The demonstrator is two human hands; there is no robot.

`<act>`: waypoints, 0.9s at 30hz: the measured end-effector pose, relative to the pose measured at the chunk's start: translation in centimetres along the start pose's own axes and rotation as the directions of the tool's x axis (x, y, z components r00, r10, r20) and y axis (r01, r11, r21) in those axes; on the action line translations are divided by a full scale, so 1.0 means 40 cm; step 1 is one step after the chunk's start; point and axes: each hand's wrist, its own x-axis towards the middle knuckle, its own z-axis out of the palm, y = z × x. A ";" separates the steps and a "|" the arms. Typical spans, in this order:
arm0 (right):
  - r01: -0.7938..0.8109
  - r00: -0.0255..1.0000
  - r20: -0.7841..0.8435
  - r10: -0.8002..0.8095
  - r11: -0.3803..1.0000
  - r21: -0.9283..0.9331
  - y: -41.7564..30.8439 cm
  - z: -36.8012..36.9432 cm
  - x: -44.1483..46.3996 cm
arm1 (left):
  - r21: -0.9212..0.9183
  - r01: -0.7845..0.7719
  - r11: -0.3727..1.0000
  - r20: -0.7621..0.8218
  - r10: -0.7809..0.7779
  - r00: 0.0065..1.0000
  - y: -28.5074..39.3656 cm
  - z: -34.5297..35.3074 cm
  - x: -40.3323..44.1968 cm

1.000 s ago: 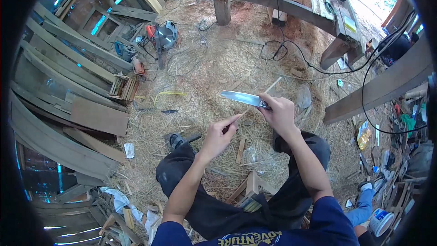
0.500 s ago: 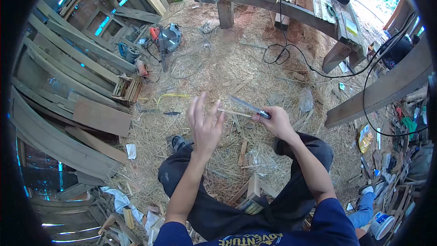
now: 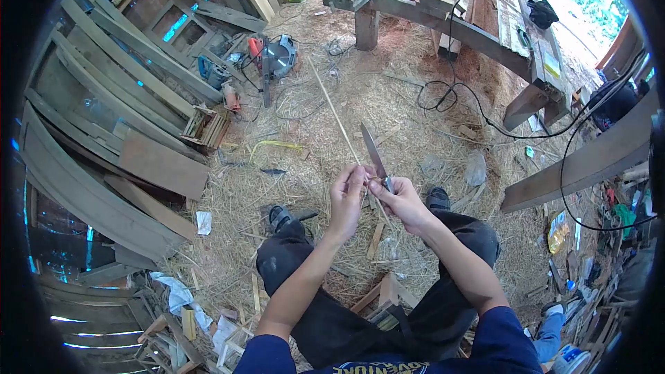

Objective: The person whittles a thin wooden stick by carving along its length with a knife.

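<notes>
A long thin pale strip (image 3: 329,105) slants between my hands, its far end up and to the left, its near end below them. My left hand (image 3: 348,197) pinches this strip near its lower part. Close against it on the right, my right hand (image 3: 402,204) is closed on the dark handle of a knife (image 3: 374,151), whose blade points up and slightly left. The right fingertips also meet the strip beside the left ones. How the fingertips overlap is too small to tell.
Wood shavings cover the ground (image 3: 325,221). A circular saw (image 3: 278,59) lies at the upper left, near leaning boards (image 3: 163,163). A workbench (image 3: 457,14) with a black cable (image 3: 485,119) stands at the upper right. Part of another person's leg (image 3: 549,336) shows at the lower right.
My left hand was spread and now pinches the strip. The strip has swung to point up and left. Both hands have come together, and the knife blade has turned more upright.
</notes>
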 end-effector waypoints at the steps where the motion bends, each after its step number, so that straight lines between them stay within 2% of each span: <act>1: 0.025 1.000 -0.003 -0.025 0.999 -0.027 -0.001 0.004 0.002 | 0.026 0.006 1.000 0.003 -0.006 1.000 0.002 -0.006 0.001; 3: 0.076 0.997 -0.010 -0.077 0.994 -0.082 -0.012 0.005 -0.003 | 0.075 0.018 0.997 0.010 -0.018 1.000 0.009 -0.014 0.004; 6: 0.308 0.941 -0.034 -0.337 0.892 -0.329 -0.044 -0.002 -0.010 | -0.057 -0.018 0.998 0.022 0.019 1.000 0.001 -0.016 0.011; 7: 0.258 0.955 -0.079 -0.286 0.933 -0.253 -0.032 -0.015 -0.006 | -0.110 0.021 0.994 0.040 -0.017 0.999 0.001 -0.023 0.013; 9: 0.315 0.936 -0.068 -0.345 0.907 -0.278 -0.041 -0.041 -0.007 | -0.211 0.103 0.972 0.082 -0.087 0.993 0.003 -0.040 0.011; 10: 0.342 0.925 -0.064 -0.375 0.893 -0.291 -0.046 -0.055 -0.011 | -0.188 0.122 0.975 0.082 -0.108 0.991 0.001 -0.040 0.008; 11: 0.289 0.922 -0.074 -0.380 0.802 -0.523 -0.051 -0.068 -0.022 | -0.165 0.142 0.976 0.082 -0.129 0.988 -0.001 -0.038 0.002; 14: 0.430 0.801 0.061 -0.595 0.501 -0.751 -0.041 -0.073 -0.031 | -0.118 0.189 0.975 0.096 -0.179 0.979 0.005 -0.020 -0.013; 15: 0.420 0.815 0.061 -0.576 0.516 -0.746 -0.046 -0.065 -0.040 | -0.105 0.204 0.973 0.104 -0.194 0.976 0.007 -0.013 -0.018; 18: 0.490 0.711 0.230 -0.664 0.234 -0.840 -0.059 -0.067 -0.055 | 0.062 0.236 0.970 0.205 -0.244 0.948 -0.022 -0.021 -0.028; 19: 0.492 0.701 0.246 -0.670 0.204 -0.846 -0.053 -0.073 -0.051 | 0.055 0.226 0.973 0.224 -0.233 0.946 -0.034 -0.014 -0.034; 22: 0.523 0.687 0.288 -0.667 0.179 -0.833 -0.068 -0.094 -0.058 | -0.034 0.394 0.919 0.233 -0.376 0.897 -0.016 0.004 -0.049; 23: 0.511 0.678 0.305 -0.668 0.131 -0.849 -0.063 -0.109 -0.055 | -0.034 0.398 0.917 0.293 -0.371 0.881 -0.012 -0.001 -0.048; 27: 0.529 0.672 0.344 -0.656 0.100 -0.843 -0.074 -0.136 -0.065 | -0.005 0.498 0.867 0.275 -0.477 0.835 0.005 0.010 -0.058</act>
